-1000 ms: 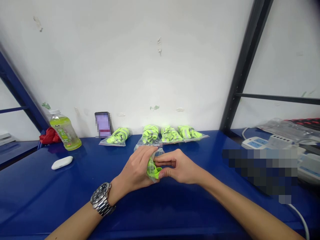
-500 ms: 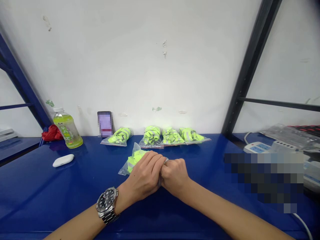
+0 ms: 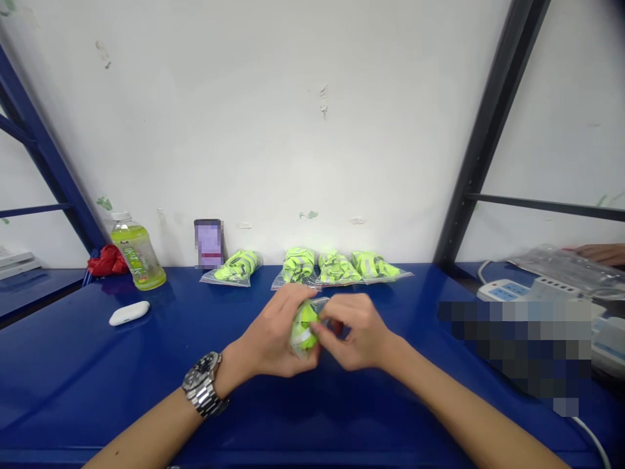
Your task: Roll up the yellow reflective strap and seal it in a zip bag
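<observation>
My left hand (image 3: 280, 335), with a steel watch on its wrist, is wrapped round a clear plastic bag (image 3: 303, 331) stuffed with fluorescent yellow fabric with silver reflective strips. The bag's end faces me, just above the blue table. My right hand (image 3: 354, 331) is closed, its thumb and fingertips pinching at the right side of the bag's end. Whether they grip plastic or fabric is hard to make out. Behind my hands, similar filled bags lie along the wall: one bag (image 3: 239, 267) on the left and a group with a middle bag (image 3: 336, 267).
A phone (image 3: 209, 244) leans on the wall beside a green drink bottle (image 3: 139, 251) and a red cloth bundle (image 3: 107, 260). A white case (image 3: 129, 313) lies at left. To the right are a power strip (image 3: 505, 290) and a pixelated dark object; another person's hand (image 3: 603, 254) shows at the edge.
My hands were pressed together over the bag, which stuck out to the far left. Now its end is turned towards me, and my right hand has shifted to a pinch. Another person's hand has appeared.
</observation>
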